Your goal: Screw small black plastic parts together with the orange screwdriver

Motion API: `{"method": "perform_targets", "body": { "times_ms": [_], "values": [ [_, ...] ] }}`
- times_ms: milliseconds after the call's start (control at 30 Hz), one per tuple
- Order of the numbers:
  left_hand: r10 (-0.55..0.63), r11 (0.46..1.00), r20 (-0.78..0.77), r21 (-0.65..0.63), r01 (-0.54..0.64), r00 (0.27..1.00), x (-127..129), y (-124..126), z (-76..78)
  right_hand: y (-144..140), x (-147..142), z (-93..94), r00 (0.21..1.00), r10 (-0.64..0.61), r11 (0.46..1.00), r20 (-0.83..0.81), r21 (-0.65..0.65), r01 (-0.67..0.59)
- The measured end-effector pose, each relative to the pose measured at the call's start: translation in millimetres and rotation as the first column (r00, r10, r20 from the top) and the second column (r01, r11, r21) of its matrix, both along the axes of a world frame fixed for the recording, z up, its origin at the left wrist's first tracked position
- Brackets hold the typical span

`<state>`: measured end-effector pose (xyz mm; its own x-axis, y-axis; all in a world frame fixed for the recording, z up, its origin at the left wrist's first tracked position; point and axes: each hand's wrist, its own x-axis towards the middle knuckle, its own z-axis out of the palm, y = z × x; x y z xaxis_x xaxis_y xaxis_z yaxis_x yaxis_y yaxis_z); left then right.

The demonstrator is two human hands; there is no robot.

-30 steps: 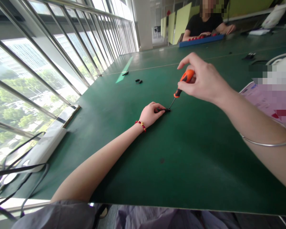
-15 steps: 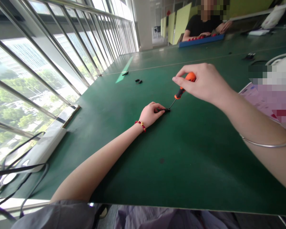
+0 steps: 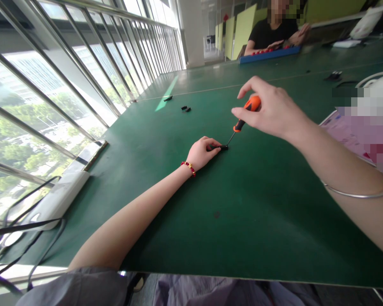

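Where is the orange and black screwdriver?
Right of centre in the head view, the orange-and-black screwdriver slants down from the right hand, its tip at the narrow black piece in the left hand.

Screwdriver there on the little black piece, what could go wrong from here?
The screwdriver slants down with its tip at the black piece, so it might slip sideways and jab the left hand close by. The right hand seems to hold the handle loosely, so the tip could lose its seat. The black piece is small and only pinched against the green tabletop, so it may twist or skid.
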<state>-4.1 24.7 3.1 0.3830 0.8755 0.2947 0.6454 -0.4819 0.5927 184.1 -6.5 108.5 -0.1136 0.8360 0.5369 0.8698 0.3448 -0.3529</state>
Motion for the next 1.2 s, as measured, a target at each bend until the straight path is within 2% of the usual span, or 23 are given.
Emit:
{"method": "perform_targets", "body": {
  "times_ms": [233, 367, 467, 567, 633, 700, 800, 833, 1000, 1200],
  "values": [
    [0.005, 1.000, -0.005, 0.009, -0.005, 1.000, 0, 0, -0.5, 3, 2, -2.3, 0.998, 0.044, 0.999, -0.046, 0.010, -0.043],
    [0.011, 1.000, -0.021, 0.023, -0.011, 1.000, 1, -2, 0.4, 4, 2, -2.0, 0.999, 0.017, 1.000, -0.044, -0.012, -0.017],
    [0.067, 0.996, -0.078, 0.070, -0.062, 0.995, 3, -5, 2.2, 5, 2, -2.3, 0.999, -0.019, 1.000, -0.046, 0.011, 0.020],
    [0.172, 0.976, -0.174, 0.165, -0.144, 0.969, 5, -10, 4.2, 6, 3, -3.8, 0.998, -0.026, 0.997, -0.056, 0.075, 0.030],
    [0.213, 0.960, -0.232, 0.232, -0.159, 0.949, 6, -14, 5.5, 6, 3, -4.6, 0.998, -0.018, 0.994, -0.068, 0.103, 0.025],
    [0.160, 0.963, -0.269, 0.253, -0.091, 0.950, 8, -16, 6.5, 6, 4, -4.6, 0.997, -0.008, 0.995, -0.074, 0.102, 0.015],
    [-0.029, 0.975, -0.257, 0.205, 0.084, 0.966, 8, -17, 7.4, 5, 4, -3.0, 0.997, -0.001, 0.996, -0.072, 0.084, 0.007],
    [-0.059, 0.973, -0.238, 0.202, 0.108, 0.969, 8, -16, 7.3, 5, 4, -2.4, 0.997, -0.002, 0.996, -0.074, 0.083, 0.008],
    [0.034, 0.975, -0.143, 0.223, -0.001, 0.989, 4, -8, 4.3, 3, 2, -1.2, 0.997, 0.009, 0.997, -0.073, 0.077, -0.003],
    [-0.068, 0.993, -0.162, 0.083, 0.083, 0.984, 3, -2, 0.8, 4, 0, -2.7, 0.997, 0.026, 0.999, -0.068, 0.048, -0.023]
  ]
}}
